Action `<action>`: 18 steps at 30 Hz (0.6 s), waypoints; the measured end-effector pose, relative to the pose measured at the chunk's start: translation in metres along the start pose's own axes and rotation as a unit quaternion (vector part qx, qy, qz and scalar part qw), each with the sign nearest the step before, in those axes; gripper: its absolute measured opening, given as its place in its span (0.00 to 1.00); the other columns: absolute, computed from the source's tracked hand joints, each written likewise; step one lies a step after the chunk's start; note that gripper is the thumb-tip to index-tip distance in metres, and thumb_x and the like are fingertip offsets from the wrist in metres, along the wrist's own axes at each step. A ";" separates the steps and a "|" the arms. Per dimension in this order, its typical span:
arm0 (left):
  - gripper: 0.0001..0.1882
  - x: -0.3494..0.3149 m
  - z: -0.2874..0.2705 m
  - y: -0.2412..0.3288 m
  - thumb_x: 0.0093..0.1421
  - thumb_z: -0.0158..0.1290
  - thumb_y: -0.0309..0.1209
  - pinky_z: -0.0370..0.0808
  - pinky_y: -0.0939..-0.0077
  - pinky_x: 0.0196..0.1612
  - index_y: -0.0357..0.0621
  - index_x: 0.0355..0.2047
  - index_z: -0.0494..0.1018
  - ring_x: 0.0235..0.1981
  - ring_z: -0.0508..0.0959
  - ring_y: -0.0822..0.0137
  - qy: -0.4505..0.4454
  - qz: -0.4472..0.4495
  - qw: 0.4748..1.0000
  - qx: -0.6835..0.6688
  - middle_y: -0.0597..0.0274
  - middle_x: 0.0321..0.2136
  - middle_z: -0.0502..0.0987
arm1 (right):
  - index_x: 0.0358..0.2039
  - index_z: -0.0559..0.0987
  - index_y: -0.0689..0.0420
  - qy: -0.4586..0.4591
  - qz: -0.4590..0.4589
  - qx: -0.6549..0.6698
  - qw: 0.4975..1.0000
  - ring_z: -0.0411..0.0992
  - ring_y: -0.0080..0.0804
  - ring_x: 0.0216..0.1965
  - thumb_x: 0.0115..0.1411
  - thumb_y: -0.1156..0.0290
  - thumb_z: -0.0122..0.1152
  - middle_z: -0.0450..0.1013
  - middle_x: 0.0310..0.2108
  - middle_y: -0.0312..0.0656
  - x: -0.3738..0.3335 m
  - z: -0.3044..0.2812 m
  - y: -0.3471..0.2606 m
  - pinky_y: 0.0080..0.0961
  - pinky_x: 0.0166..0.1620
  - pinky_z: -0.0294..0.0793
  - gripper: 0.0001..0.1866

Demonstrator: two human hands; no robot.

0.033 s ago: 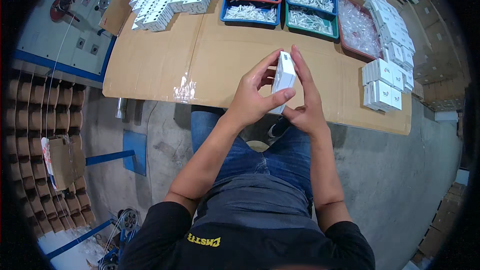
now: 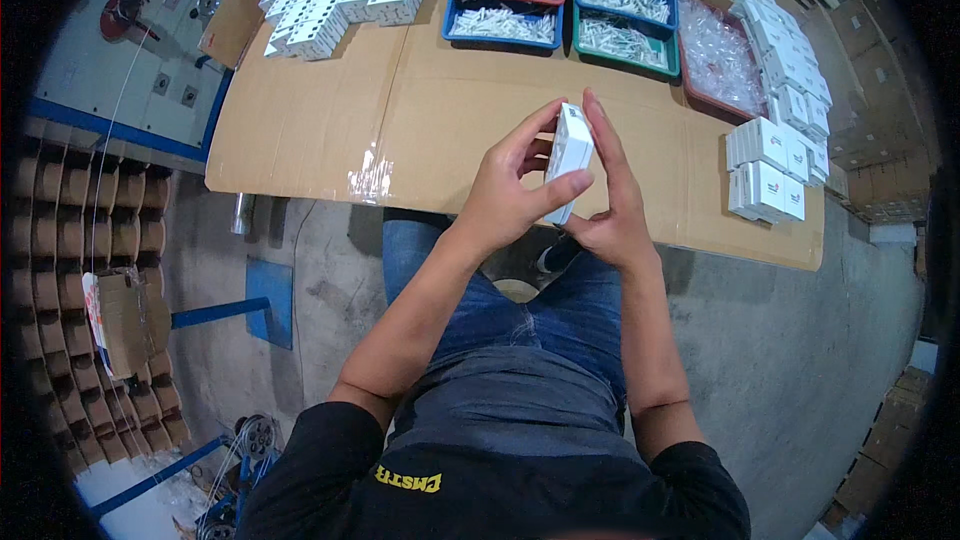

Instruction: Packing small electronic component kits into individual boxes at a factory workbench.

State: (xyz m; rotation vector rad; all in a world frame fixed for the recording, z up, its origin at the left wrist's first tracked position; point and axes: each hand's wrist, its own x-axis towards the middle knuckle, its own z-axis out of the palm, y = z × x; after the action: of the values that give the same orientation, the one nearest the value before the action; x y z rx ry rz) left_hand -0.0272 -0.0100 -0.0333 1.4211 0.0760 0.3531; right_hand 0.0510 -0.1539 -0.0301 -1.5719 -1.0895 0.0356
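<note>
A small flat white box (image 2: 572, 147) is held on edge just above the near edge of the cardboard-covered table (image 2: 480, 100). My left hand (image 2: 508, 180) closes round its left side, the thumb across the lower front and the fingers partly hidden behind. On the other side my right hand (image 2: 620, 202) grips it too, fingers stretched up along the right edge and the thumb by the bottom corner. Similar white boxes (image 2: 768, 180) stand stacked nearest my right hand.
Rows of white boxes (image 2: 350, 0) stand at the back left. A red tray (image 2: 508, 0) of blue pieces and blue and green trays (image 2: 628, 64) of white pieces line the back. Clear plastic bags fill a reddish tray (image 2: 715, 105). A cardboard divider (image 2: 40, 240) is at left.
</note>
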 end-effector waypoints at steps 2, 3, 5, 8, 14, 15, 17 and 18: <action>0.40 0.005 -0.001 0.003 0.58 0.64 0.43 0.77 0.69 0.48 0.36 0.65 0.62 0.46 0.79 0.65 0.009 -0.076 0.996 -0.055 0.54 0.48 0.76 | 0.70 0.59 0.54 -0.012 -0.001 -0.021 1.000 0.59 0.46 0.68 0.43 0.75 0.74 0.59 0.69 0.49 0.003 0.004 0.004 0.38 0.68 0.60 0.52; 0.37 0.007 -0.002 0.004 0.61 0.61 0.44 0.78 0.69 0.46 0.35 0.63 0.63 0.46 0.80 0.65 0.016 -0.146 0.983 -0.110 0.54 0.47 0.76 | 0.70 0.59 0.54 -0.016 0.005 -0.015 1.000 0.59 0.46 0.68 0.43 0.75 0.74 0.59 0.69 0.49 0.002 0.006 0.006 0.38 0.68 0.60 0.52; 0.35 0.003 -0.005 0.003 0.65 0.54 0.51 0.79 0.66 0.43 0.38 0.62 0.62 0.44 0.81 0.63 0.021 -0.164 0.974 -0.157 0.56 0.44 0.76 | 0.70 0.59 0.55 -0.002 0.047 0.025 0.999 0.64 0.42 0.65 0.42 0.71 0.77 0.63 0.65 0.48 0.002 0.008 0.013 0.37 0.66 0.62 0.54; 0.38 -0.001 -0.003 0.007 0.63 0.47 0.63 0.78 0.66 0.40 0.47 0.62 0.60 0.38 0.79 0.65 0.039 -0.292 0.933 -0.209 0.56 0.43 0.73 | 0.68 0.63 0.57 -0.004 0.076 0.092 0.993 0.66 0.39 0.63 0.45 0.66 0.78 0.68 0.61 0.48 0.002 0.015 0.029 0.35 0.64 0.64 0.50; 0.33 -0.002 0.007 0.005 0.63 0.46 0.63 0.73 0.66 0.37 0.48 0.52 0.68 0.39 0.77 0.63 0.039 -0.315 0.907 -0.276 0.57 0.41 0.76 | 0.67 0.66 0.53 -0.018 0.142 0.121 0.982 0.67 0.37 0.60 0.53 0.57 0.73 0.70 0.59 0.46 -0.006 0.024 0.032 0.34 0.61 0.66 0.43; 0.33 -0.002 0.009 0.004 0.63 0.46 0.63 0.73 0.66 0.37 0.48 0.52 0.68 0.39 0.77 0.63 0.038 -0.317 0.907 -0.276 0.57 0.41 0.76 | 0.67 0.66 0.52 -0.013 0.156 0.144 0.977 0.67 0.38 0.60 0.55 0.56 0.72 0.70 0.59 0.45 -0.006 0.026 0.029 0.34 0.62 0.66 0.41; 0.33 -0.003 0.012 0.002 0.62 0.46 0.64 0.73 0.64 0.39 0.49 0.51 0.69 0.38 0.77 0.63 0.063 -0.313 0.886 -0.336 0.60 0.38 0.75 | 0.67 0.67 0.51 -0.008 0.170 0.166 0.971 0.68 0.38 0.60 0.57 0.56 0.70 0.70 0.58 0.45 -0.007 0.027 0.028 0.34 0.62 0.65 0.39; 0.33 -0.003 0.015 0.003 0.62 0.46 0.64 0.73 0.64 0.39 0.49 0.51 0.69 0.38 0.77 0.63 0.062 -0.314 0.886 -0.336 0.60 0.38 0.75 | 0.67 0.67 0.52 -0.009 0.171 0.161 0.972 0.68 0.38 0.59 0.58 0.56 0.69 0.70 0.57 0.45 -0.008 0.026 0.029 0.33 0.60 0.67 0.39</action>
State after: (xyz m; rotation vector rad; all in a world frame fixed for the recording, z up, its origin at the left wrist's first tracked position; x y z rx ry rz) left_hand -0.0267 -0.0245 -0.0288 0.6249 0.4634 -0.0793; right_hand 0.0491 -0.1366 -0.0657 -1.4461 -0.7704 0.4385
